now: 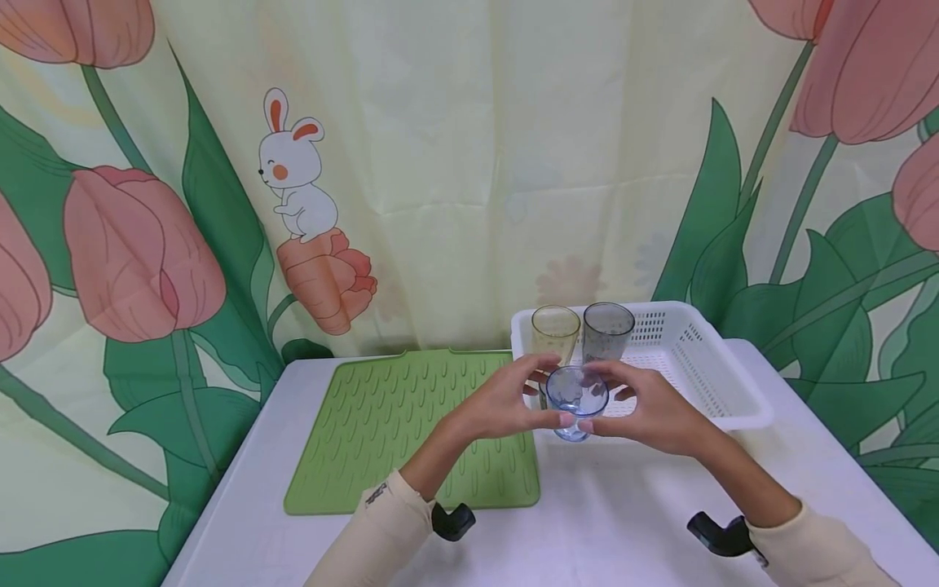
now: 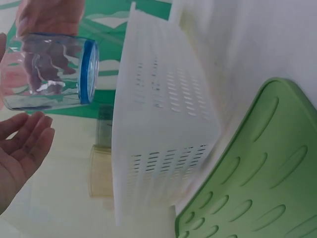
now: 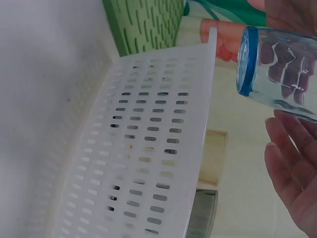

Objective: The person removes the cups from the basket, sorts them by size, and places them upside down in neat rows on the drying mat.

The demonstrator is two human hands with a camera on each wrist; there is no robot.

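Two hands share one blue-tinted glass (image 1: 577, 401), held upright with its mouth up and its thick blue base down, just over the near left edge of a white perforated basket (image 1: 722, 367). The left hand (image 1: 502, 401) holds one side of the glass, thumb on the near face and fingers reaching round toward the far rim. The right hand (image 1: 654, 409) holds the opposite side in much the same way, so the grip is narrowed to the glass's width, with the two thumb tips close together. The wrist views show the base above the basket's rim; whether every fingertip touches the glass is hard to tell there, since both views are dim and cut off part of each hand. Inside the basket, toward its left side, stand a yellowish glass (image 1: 555, 333) and, just right of it, a grey glass (image 1: 608, 328), their tops rising above the rim. Left of the basket a green ridged mat (image 1: 411, 444) lies flat on the white-covered table (image 1: 616, 530). Behind it all hangs a pale curtain (image 1: 455, 163) printed with pink tulips, green leaves and a white rabbit on a carrot.
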